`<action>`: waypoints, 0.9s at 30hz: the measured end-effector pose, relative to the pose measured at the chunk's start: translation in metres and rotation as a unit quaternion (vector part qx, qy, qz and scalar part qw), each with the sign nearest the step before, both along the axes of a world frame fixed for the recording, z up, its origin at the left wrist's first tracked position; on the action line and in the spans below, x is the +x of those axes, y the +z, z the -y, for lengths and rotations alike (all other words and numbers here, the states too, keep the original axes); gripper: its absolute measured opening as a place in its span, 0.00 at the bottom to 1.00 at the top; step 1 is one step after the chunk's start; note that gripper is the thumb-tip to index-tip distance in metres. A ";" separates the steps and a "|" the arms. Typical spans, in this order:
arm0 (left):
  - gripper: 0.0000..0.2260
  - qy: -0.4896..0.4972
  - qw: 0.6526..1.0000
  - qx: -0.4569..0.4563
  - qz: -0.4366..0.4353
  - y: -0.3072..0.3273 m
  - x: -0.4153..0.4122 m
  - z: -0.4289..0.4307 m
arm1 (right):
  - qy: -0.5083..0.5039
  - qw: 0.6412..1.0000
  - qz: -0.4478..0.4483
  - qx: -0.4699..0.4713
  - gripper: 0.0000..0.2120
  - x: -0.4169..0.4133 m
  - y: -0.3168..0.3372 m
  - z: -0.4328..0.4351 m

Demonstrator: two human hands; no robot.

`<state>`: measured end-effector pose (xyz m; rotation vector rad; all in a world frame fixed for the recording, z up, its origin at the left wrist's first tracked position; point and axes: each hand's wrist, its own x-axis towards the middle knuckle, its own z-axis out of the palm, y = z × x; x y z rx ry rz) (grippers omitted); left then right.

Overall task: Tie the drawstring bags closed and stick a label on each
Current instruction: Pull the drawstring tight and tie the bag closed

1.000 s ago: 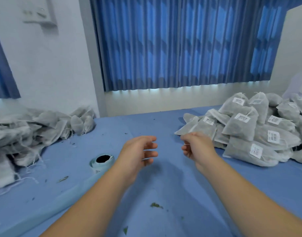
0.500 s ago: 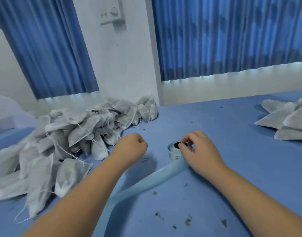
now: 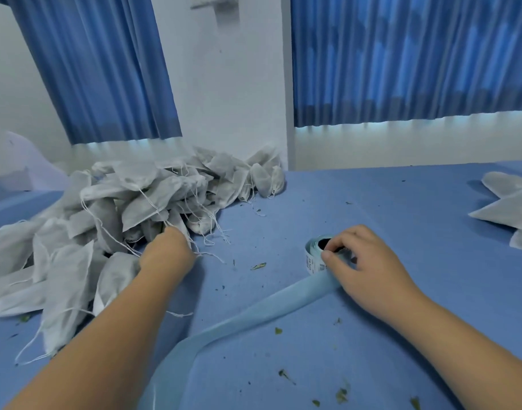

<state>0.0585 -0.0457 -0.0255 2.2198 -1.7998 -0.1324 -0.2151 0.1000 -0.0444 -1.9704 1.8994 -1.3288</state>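
Two hands busy: right hand pinches label roll, core hole facing up, backing strip trailing near-left over tabletop; left hand reaches into heaped untied drawstring bags, grip unclear.

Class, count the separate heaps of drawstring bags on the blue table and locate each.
2. One large heap lies at the left; a second heap is cut off by the frame's right edge. Others may lie out of view.

hands 2: left hand, right hand | label roll 1 | backing strip 1 | bag piles 2: left-edge pile too many to count, right-edge pile cropped | table 1 | curtains 2
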 end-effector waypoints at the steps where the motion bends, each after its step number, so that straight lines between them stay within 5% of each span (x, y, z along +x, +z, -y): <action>1: 0.15 -0.009 1.000 -0.011 -0.007 0.002 0.002 0.000 | 0.001 1.000 0.004 0.002 0.03 0.000 0.000 0.000; 6: 0.10 -0.092 0.987 -0.028 -0.127 0.021 -0.008 -0.012 | 0.001 1.000 0.012 0.005 0.03 0.001 0.002 -0.001; 9: 0.09 -0.098 0.918 -0.037 -0.382 0.037 -0.026 -0.019 | 0.001 1.000 0.016 0.007 0.03 0.002 0.003 -0.003; 11: 0.06 -0.119 0.869 -0.025 -0.479 0.048 -0.040 -0.026 | 0.001 1.000 0.022 0.005 0.03 0.003 0.005 -0.005; 24: 0.08 -0.319 0.751 -0.012 -0.578 0.066 -0.157 -0.102 | 0.011 0.962 0.247 -0.114 0.10 -0.009 0.037 -0.029; 27: 0.08 -0.324 0.698 -0.015 -0.638 0.053 -0.189 -0.122 | -0.002 0.957 0.263 -0.126 0.10 -0.014 0.041 -0.033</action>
